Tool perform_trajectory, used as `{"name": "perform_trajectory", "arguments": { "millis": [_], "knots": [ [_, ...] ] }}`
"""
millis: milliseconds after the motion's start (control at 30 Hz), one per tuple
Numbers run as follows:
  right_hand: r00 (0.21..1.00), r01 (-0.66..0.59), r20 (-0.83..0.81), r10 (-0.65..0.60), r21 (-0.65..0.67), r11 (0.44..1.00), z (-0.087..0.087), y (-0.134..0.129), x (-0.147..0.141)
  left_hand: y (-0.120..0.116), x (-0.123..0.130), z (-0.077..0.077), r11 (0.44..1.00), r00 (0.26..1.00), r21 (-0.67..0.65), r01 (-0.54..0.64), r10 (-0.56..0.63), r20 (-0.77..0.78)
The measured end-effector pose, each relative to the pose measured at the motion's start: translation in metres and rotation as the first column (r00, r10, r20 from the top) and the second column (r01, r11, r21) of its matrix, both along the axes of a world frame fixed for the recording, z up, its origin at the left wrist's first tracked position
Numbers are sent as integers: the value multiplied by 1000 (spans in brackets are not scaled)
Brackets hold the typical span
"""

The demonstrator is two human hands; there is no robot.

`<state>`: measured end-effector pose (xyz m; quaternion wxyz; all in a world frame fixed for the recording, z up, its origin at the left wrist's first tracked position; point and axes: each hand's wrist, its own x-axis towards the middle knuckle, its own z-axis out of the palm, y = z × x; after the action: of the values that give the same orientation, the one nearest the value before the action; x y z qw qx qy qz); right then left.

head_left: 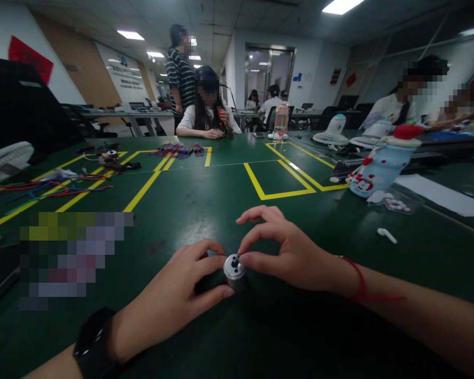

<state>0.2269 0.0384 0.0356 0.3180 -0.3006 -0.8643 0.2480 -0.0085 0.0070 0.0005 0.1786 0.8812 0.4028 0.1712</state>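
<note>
The left hand (185, 276) holds the cylinder (236, 272) in curved fingers (211, 266); the right hand (284, 247) has its nearly meeting atop it, grip unclear.

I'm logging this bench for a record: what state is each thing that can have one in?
Metal cylinder: upright on the green table
Left hand: curled around the cylinder's side
Right hand: thumb and index finger at its top; grip unclear
Watch: strapped on, screen dark
Blue bottle: standing, red top on
Clear bottle: standing, lid on
Earbud: lying loose
Paper: lying flat
Ceiling light: lit
</note>
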Motion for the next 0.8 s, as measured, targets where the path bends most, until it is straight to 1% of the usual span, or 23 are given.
{"name": "perform_trajectory", "arguments": {
  "millis": [133, 233, 333, 400, 433, 467, 500, 533, 567, 633, 667, 733, 800],
  "knots": [
    [999, 11, 31, -11, 30, 1000, 0, -8, -9, -3, -2, 1, 1000, 1000, 16, -2, 2, 17],
    [1000, 3, 23, -4, 28, 1000, -1, -8, -10, -3, -4, 1, 1000, 1000, 30, -7, 6, 28],
    [997, 43, -66, -44, -8, 999, -3, 5, -3, -1, -4, 1, 1000, 1000, 27, -5, 4, 20],
    [979, 126, -155, -136, -75, 989, -9, 23, 9, 0, -4, 1, 1000, 1000, 16, -4, 4, 18],
    [958, 185, -196, -207, -127, 974, -14, 35, 16, 1, -4, 1, 1000, 1000, 10, -1, 1, 17],
    [929, 249, -229, -291, -196, 948, -20, 47, 25, 1, -3, 0, 1000, 1000, 4, 0, 0, 16],
    [883, 328, -248, -399, -281, 902, -26, 60, 34, 2, -3, -1, 1000, 1000, -1, 2, -2, 15],
    [821, 404, -265, -506, -356, 843, -33, 72, 44, 3, -2, -2, 1000, 1000, -4, 1, -1, 14],
    [787, 440, -272, -554, -382, 813, -40, 82, 52, 4, -1, -4, 1000, 1000, -7, 2, -2, 13],
    [736, 475, -293, -610, -418, 775, -52, 98, 66, 5, 1, -7, 1000, 1000, -13, 2, -1, 9],
    [729, 477, -299, -616, -424, 770, -57, 103, 70, 6, 2, -8, 1000, 1000, -15, 1, -1, 5],
    [730, 472, -297, -616, -433, 768, -62, 107, 75, 7, 3, -10, 1000, 1000, -19, -1, 1, -1],
    [745, 466, -282, -605, -428, 774, -63, 107, 75, 7, 4, -12, 1000, 1000, -19, -6, 6, -4]
  ]
}}
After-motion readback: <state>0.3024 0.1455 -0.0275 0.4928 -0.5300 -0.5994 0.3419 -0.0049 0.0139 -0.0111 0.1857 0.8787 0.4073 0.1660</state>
